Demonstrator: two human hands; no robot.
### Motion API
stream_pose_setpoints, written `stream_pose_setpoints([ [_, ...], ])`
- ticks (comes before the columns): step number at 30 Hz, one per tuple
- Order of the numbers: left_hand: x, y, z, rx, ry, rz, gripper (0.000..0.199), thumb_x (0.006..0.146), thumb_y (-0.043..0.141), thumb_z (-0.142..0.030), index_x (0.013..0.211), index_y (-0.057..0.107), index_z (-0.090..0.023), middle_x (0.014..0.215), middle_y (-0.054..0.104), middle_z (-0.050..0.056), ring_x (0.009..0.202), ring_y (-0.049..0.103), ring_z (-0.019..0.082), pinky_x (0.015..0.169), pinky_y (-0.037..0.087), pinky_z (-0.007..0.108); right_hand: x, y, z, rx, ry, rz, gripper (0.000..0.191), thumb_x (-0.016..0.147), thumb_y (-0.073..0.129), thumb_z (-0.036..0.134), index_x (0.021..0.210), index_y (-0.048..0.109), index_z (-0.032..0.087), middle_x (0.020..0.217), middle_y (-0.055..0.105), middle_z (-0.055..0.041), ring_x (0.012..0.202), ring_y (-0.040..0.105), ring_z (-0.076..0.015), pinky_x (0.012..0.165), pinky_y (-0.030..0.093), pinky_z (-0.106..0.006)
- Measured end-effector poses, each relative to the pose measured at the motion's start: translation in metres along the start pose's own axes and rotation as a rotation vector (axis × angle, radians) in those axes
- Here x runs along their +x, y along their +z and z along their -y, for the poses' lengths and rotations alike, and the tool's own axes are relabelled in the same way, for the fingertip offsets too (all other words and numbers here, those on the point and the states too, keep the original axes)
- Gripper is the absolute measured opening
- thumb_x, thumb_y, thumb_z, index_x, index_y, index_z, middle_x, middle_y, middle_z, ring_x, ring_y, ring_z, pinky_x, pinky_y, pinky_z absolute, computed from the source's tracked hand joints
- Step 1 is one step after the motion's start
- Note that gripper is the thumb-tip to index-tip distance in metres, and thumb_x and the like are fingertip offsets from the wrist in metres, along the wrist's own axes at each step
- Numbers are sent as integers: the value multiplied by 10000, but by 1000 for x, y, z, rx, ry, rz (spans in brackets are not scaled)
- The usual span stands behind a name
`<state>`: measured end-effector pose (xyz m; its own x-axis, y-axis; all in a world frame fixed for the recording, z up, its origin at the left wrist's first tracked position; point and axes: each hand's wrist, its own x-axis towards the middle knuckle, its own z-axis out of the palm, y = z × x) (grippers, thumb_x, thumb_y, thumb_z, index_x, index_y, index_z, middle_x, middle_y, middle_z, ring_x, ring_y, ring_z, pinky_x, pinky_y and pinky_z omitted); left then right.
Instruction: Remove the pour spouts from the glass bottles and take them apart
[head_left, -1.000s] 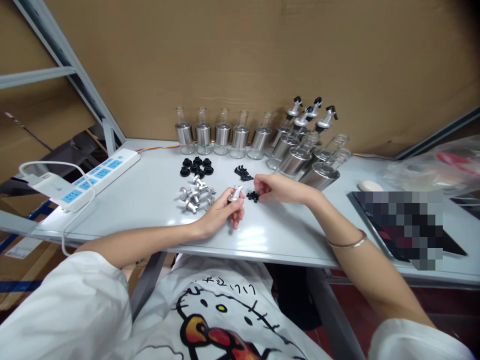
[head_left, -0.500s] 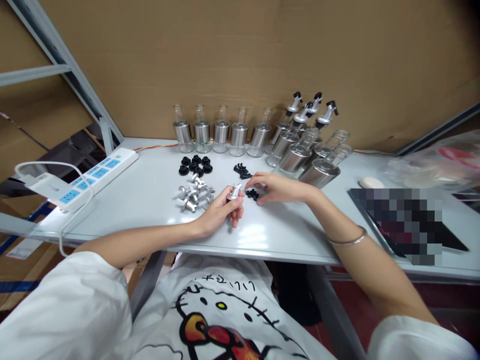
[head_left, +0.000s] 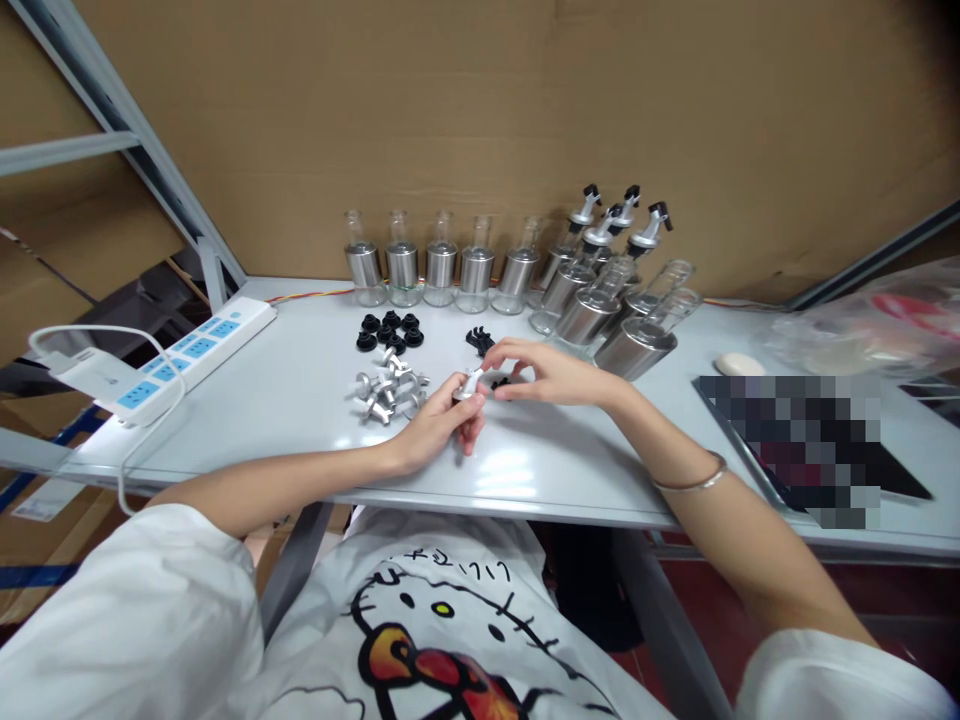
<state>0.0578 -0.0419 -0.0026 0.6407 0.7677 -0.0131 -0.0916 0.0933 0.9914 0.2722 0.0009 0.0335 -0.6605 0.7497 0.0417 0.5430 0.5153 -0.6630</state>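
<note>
My left hand [head_left: 450,411] is closed around a silver pourer spout [head_left: 472,382], its narrow end pointing up. Just to the right, my right hand [head_left: 551,372] reaches in with curved fingers, its index fingertip at the spout's upper end. Thumb and index finger are apart; whether a tiny part sits at the fingertips is too small to tell. Small black pieces [head_left: 501,382] lie on the table, partly covered by this hand. Behind it is a pile of black levers [head_left: 478,341]. More silver spouts [head_left: 386,387] lie left of my hands, with black stoppers [head_left: 390,331] behind them.
Glass bottles with steel sleeves [head_left: 441,265] line the back of the table. More stand at right, several with fitted pourers [head_left: 651,230]. A white power strip [head_left: 196,350] with charger lies left. On the right are a white oval object [head_left: 740,365], a blurred dark tablet-like item [head_left: 795,440] and plastic bag [head_left: 862,318].
My right hand has shifted slightly left, from over the small black pieces to the spout's upper end. My left hand stays in place with the spout.
</note>
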Motion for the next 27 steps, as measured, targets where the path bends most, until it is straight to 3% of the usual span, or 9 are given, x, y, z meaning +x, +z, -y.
stream_pose_setpoints([
  [4,0,-1,1,17,26,10,288,866,528,-447,939,416,-193,572,386,-106,430,431,46,487,357,199,1,8,19,31,-75,-145,316,917,440,463,890,553,169,906,601,-60,808,548,-158,746,436,-306],
  [9,1,0,1,189,-3,69,309,772,654,-347,947,477,-164,552,415,-99,438,385,57,462,317,204,3,25,35,-71,-131,-66,353,946,381,423,696,443,181,644,468,20,598,414,-102,597,333,-248],
  [13,-3,-1,-5,388,3,92,315,847,566,-389,1031,480,-148,530,459,-82,443,442,86,484,352,216,1,24,35,31,-45,-43,458,928,403,486,585,371,184,535,312,65,515,264,-71,515,246,-234],
  [14,-4,-1,-7,508,37,100,319,858,553,-420,1013,490,-148,542,476,-68,456,461,95,493,354,221,0,20,34,94,-18,13,479,916,418,516,575,390,180,526,301,68,508,251,-66,504,237,-233],
  [18,-6,-6,-14,1056,286,35,450,854,491,-607,874,528,-159,576,499,-15,486,459,122,487,288,237,-6,5,33,412,-11,436,496,892,458,571,620,496,158,524,381,61,491,314,-57,508,273,-234],
  [20,-6,-9,-18,1180,381,-2,545,872,359,-683,842,525,-164,568,499,4,479,441,131,472,240,242,-8,3,36,548,2,494,489,891,480,558,603,478,162,527,392,56,489,342,-57,519,287,-242],
  [24,-7,-16,-26,1215,488,-46,652,878,144,-723,735,488,-187,539,482,15,468,417,136,475,216,250,-14,22,51,914,106,320,472,848,575,531,575,437,172,514,361,63,470,340,-60,489,249,-246],
  [27,-9,-17,-31,1201,541,-70,584,904,163,-652,679,452,-196,524,461,8,471,405,134,490,235,253,-23,44,64,1277,264,179,486,822,606,529,581,344,199,480,264,100,434,243,-51,484,221,-236],
])
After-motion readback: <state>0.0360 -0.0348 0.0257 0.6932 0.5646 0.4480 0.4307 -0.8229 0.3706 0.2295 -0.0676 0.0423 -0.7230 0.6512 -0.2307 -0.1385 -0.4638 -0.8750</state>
